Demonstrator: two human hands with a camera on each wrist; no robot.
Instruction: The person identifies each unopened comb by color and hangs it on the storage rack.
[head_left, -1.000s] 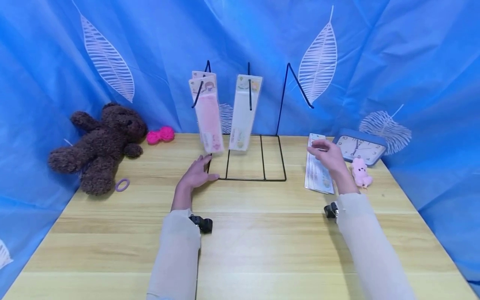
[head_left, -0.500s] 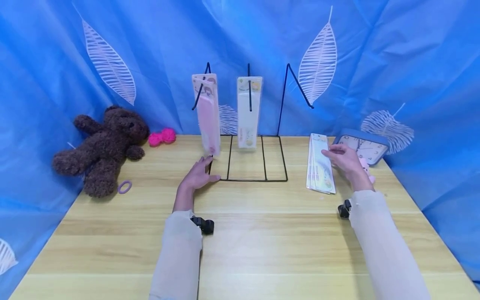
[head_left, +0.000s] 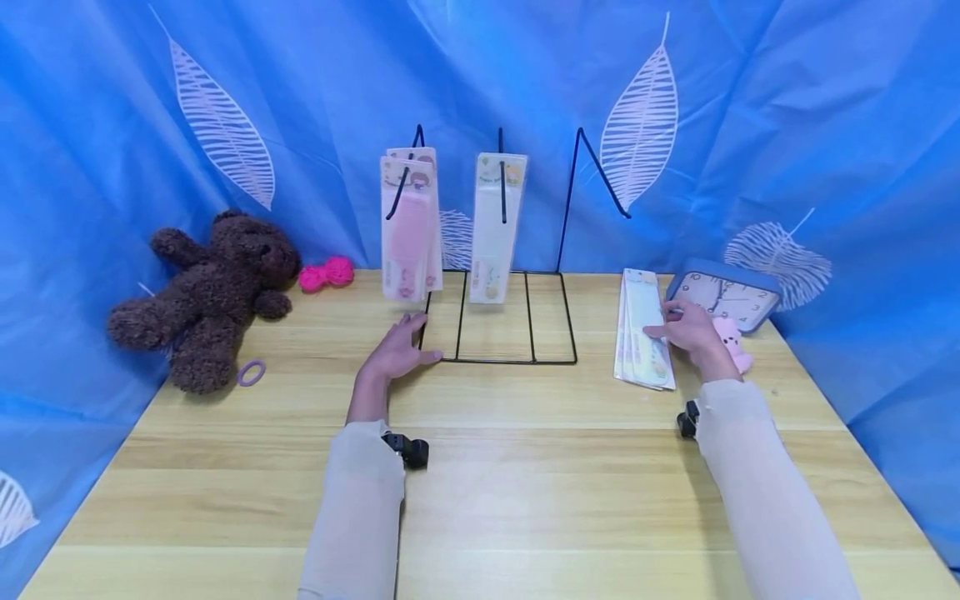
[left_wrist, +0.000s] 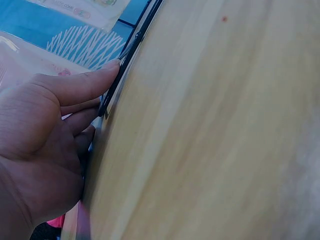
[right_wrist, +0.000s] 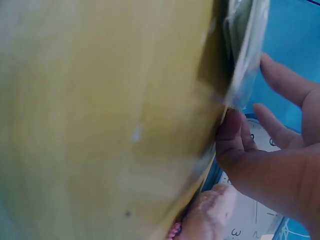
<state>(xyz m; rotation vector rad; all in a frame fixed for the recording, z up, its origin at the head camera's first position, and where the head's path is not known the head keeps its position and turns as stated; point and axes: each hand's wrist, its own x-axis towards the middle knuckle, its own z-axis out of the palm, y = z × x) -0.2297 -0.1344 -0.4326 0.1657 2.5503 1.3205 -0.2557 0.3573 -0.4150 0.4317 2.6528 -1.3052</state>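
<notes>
At the front left corner of a black wire display rack (head_left: 498, 361) is my left hand (head_left: 393, 348); in the left wrist view its thumb lies on the front wire and its other fingers bend behind the corner. Pink comb packs (head_left: 405, 242) hang on the rack's left hook, and a pale comb pack (head_left: 495, 242) hangs on the middle one. My right hand (head_left: 688, 329) is at the right edge of a fanned pile of comb packs (head_left: 637, 350), thumb and fingers apart. The right wrist view shows its fingertips at the pack edges, with no clear grip.
The rack's right hook (head_left: 603, 175) carries no pack. Behind my right hand are a blue clock (head_left: 726, 296) and a small pink toy (head_left: 729, 342). A brown teddy bear (head_left: 217, 300), a bright pink bow-shaped item (head_left: 326, 273) and a purple ring (head_left: 251, 372) lie on the left.
My right hand has shifted right and down from above the pile to its right edge. The hanging packs have swung slightly. My left hand stays at the rack corner.
</notes>
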